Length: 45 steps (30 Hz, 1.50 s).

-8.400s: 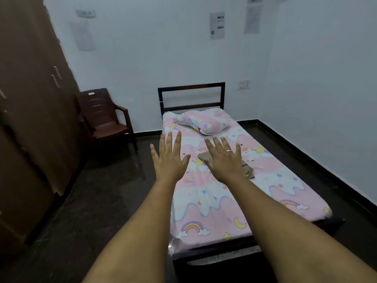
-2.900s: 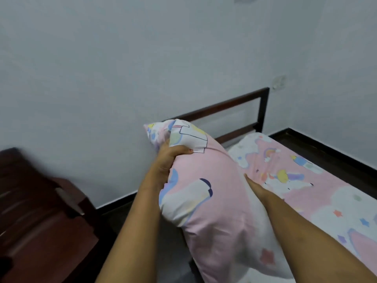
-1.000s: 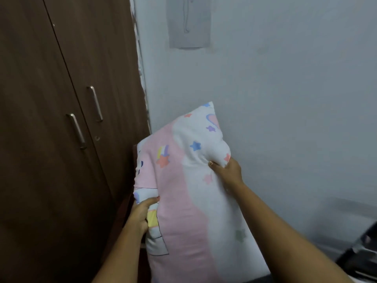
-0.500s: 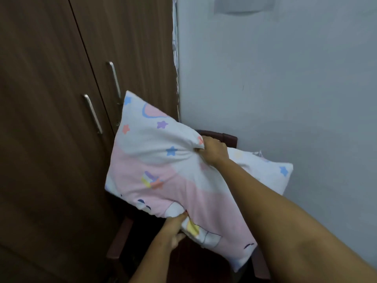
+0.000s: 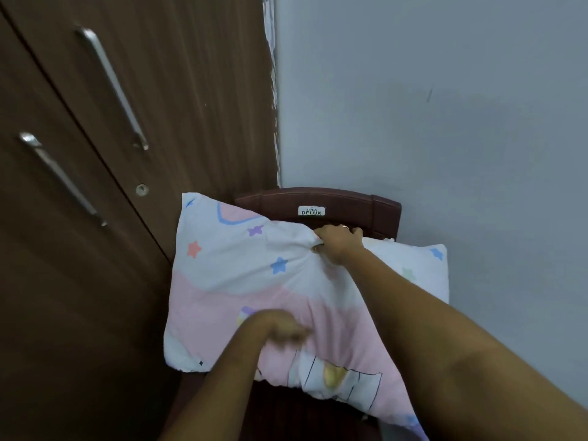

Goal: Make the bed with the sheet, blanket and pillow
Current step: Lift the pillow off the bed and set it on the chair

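The pillow point(image 5: 254, 281), in a pink and white cover with stars, lies tilted on the seat of a dark brown plastic chair point(image 5: 350, 205) and leans against its backrest. My right hand point(image 5: 337, 245) pinches a bunch of the cover at the pillow's top edge, just under the backrest. My left hand point(image 5: 280, 329) is blurred by motion and lies over the pillow's pink face, away from its edges, with no fold or edge in its fingers. The bed, sheet and blanket are out of view.
A brown wardrobe point(image 5: 178, 106) with two metal handles point(image 5: 111, 87) stands close on the left, touching the pillow's left side. A pale wall point(image 5: 429, 106) rises behind and to the right of the chair. The chair fills the corner between them.
The pillow has come down from mid-air onto the chair. My left hand has let go of its lower edge and moved up over its face. My right hand keeps its hold.
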Each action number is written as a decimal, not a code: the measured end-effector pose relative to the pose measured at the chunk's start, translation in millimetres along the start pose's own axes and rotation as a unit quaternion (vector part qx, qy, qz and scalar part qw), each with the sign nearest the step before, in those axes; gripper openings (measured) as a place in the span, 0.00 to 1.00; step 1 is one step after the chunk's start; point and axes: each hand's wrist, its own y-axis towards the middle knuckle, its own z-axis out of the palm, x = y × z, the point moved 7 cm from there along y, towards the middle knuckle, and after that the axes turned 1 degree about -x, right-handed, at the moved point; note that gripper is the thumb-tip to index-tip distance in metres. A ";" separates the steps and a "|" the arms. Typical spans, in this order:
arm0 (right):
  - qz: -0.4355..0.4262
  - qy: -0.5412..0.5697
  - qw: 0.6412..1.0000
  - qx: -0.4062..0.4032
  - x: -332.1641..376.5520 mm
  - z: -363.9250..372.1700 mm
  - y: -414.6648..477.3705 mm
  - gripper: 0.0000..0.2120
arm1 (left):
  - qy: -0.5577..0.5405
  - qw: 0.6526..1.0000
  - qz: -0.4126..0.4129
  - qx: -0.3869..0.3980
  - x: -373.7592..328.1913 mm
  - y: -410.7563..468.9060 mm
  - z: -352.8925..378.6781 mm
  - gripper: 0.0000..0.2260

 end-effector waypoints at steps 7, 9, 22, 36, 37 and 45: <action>0.005 0.027 1.000 -0.012 -32.6 26.8 23.9 0.28 | 0.234 0.820 0.169 -0.494 -62.7 27.8 -142.9 0.27; 0.043 0.036 0.997 -0.046 -59.1 26.5 21.3 0.33 | 0.271 0.835 0.127 -0.462 -45.2 56.1 -150.4 0.28; 0.206 -0.035 0.978 -0.023 -145.8 66.3 8.4 0.26 | 0.386 0.837 0.050 -0.384 -43.0 109.0 -131.9 0.22; 0.171 0.050 0.984 -0.026 -167.1 69.8 -70.5 0.25 | 0.256 0.895 0.175 -0.320 -111.5 90.2 -37.0 0.23; 0.177 0.053 0.983 -0.022 -172.1 68.8 -83.1 0.26 | 0.269 0.891 0.196 -0.307 -121.5 85.9 -18.1 0.22; 0.301 0.075 0.950 -0.014 -248.7 78.1 -241.9 0.28 | 0.353 0.847 0.332 -0.219 -187.0 27.0 146.0 0.21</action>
